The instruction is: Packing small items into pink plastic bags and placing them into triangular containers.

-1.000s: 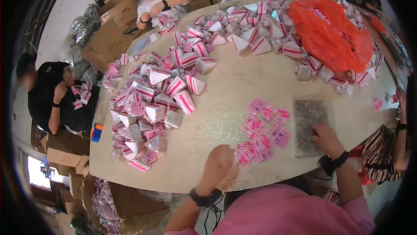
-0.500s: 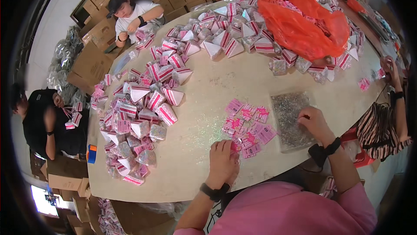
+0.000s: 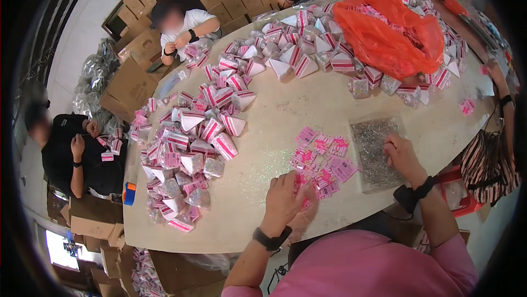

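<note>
**Sorting pink tags beside a tray of pins**

Head view: the left hand [image 3: 282, 201] rests on the pink tags [image 3: 321, 160], fingers curled, grasp unclear. The right hand [image 3: 403, 157] dips its fingers into the clear tray [image 3: 373, 151], hold hidden. Seemingly picking stage; a fine pinch is needed. Bare table [image 3: 307, 105] ahead, near edge close

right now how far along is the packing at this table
Done: a long heap of filled pink-striped pouches covers the table. In hand: the left hand rests on the loose pink cards, and the right hand reaches into the clear tray of small silvery pieces. Left: many cards, a full tray, and an orange bag of more.
</note>
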Motion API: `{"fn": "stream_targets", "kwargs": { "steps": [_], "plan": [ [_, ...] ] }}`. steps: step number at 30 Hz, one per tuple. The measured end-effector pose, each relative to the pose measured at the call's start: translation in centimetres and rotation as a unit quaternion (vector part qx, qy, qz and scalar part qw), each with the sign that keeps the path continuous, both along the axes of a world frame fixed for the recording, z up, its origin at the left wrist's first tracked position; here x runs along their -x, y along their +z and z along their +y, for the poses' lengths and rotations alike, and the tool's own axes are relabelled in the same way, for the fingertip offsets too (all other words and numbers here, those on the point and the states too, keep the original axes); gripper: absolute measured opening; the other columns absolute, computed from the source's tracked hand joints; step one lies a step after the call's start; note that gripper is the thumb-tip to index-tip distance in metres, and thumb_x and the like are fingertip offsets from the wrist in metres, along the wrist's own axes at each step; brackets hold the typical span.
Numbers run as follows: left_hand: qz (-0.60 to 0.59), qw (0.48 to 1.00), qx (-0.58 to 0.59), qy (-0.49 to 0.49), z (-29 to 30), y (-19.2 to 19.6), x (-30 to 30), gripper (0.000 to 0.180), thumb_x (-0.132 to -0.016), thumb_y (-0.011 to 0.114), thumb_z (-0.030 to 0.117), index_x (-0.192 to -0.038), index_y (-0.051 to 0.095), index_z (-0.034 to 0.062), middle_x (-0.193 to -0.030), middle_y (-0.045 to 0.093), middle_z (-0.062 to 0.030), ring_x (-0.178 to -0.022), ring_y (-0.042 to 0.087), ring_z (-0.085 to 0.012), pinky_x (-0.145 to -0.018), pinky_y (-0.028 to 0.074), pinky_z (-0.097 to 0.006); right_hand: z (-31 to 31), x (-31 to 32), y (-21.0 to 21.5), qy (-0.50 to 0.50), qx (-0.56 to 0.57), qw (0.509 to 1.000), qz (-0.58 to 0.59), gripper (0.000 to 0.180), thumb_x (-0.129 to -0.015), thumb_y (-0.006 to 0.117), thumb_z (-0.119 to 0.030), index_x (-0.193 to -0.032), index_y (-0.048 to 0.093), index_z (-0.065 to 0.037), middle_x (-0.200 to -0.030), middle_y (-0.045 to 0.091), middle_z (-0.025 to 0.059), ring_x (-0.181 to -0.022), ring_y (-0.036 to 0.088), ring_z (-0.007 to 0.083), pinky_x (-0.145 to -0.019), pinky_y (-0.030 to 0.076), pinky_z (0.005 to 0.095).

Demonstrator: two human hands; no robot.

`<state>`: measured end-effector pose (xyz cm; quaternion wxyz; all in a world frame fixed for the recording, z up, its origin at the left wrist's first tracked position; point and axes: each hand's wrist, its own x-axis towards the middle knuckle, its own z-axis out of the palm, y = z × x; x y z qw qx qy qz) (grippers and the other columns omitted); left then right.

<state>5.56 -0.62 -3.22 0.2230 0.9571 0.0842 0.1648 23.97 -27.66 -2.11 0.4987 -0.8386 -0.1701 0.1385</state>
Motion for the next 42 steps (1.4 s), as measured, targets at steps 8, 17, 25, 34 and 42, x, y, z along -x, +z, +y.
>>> {"fn": "stream_targets", "kwargs": {
  "steps": [8, 17, 25, 34, 42],
  "plan": [
    [-0.016, 0.925, 0.373, 0.065, 0.5, -0.2, 0.3, 0.042, -0.084, 0.061, 0.009, -0.124, 0.049, 0.0011, -0.099, 0.060, -0.0101, -0.091, 0.056, -0.0169, -0.079, 0.047, -0.029, 0.0, 0.4, -1.2, 0.097, 0.047, 0.989, -0.103, 0.006, -0.084, 0.048, -0.006, -0.085, 0.052, 0.000, -0.067, 0.056, 0.0130, -0.063, 0.058, 0.0241, -0.059, 0.044, 0.0362],
    [-0.063, 0.669, 0.740, 0.020, 1.0, 0.1, 0.9, 0.042, -0.090, 0.057, 0.011, -0.126, 0.042, -0.0019, -0.113, 0.057, -0.0117, -0.093, 0.059, -0.0181, -0.079, 0.051, -0.030, 0.8, 0.6, 0.7, 0.117, 0.018, 0.990, -0.073, 0.006, -0.084, 0.049, -0.004, -0.083, 0.050, 0.001, -0.077, 0.055, 0.0146, -0.070, 0.056, 0.0281, -0.063, 0.044, 0.0367],
    [-0.036, 0.602, 0.796, -0.049, 0.8, 0.4, 1.0, 0.041, -0.096, 0.046, 0.027, -0.126, 0.043, -0.0007, -0.118, 0.056, -0.0150, -0.094, 0.060, -0.0221, -0.080, 0.052, -0.035, 1.2, 0.9, 1.2, 0.036, 0.022, 0.975, -0.217, 0.009, -0.084, 0.051, -0.009, -0.088, 0.051, -0.001, -0.085, 0.055, 0.0173, -0.085, 0.053, 0.0370, -0.073, 0.043, 0.0417],
    [-0.007, 0.665, 0.744, -0.062, -1.4, 2.1, 0.7, 0.048, -0.091, 0.054, 0.028, -0.129, 0.042, 0.0012, -0.122, 0.054, -0.0142, -0.099, 0.059, -0.0243, -0.083, 0.049, -0.035, 5.4, 5.4, 2.9, 0.055, -0.170, 0.984, 0.011, 0.009, -0.088, 0.051, -0.009, -0.094, 0.050, -0.002, -0.077, 0.061, 0.0127, -0.067, 0.063, 0.0228, -0.057, 0.047, 0.0354],
    [-0.049, 0.766, 0.640, -0.048, -3.9, 2.6, 0.7, 0.058, -0.086, 0.063, 0.023, -0.133, 0.038, -0.0004, -0.126, 0.050, -0.0127, -0.108, 0.054, -0.0207, -0.090, 0.045, -0.034, 8.3, 7.9, 3.0, 0.056, -0.373, 0.848, 0.372, 0.004, -0.089, 0.054, -0.004, -0.092, 0.052, -0.004, -0.078, 0.060, 0.0058, -0.064, 0.059, 0.0132, -0.058, 0.048, 0.0249]
  ]
}}
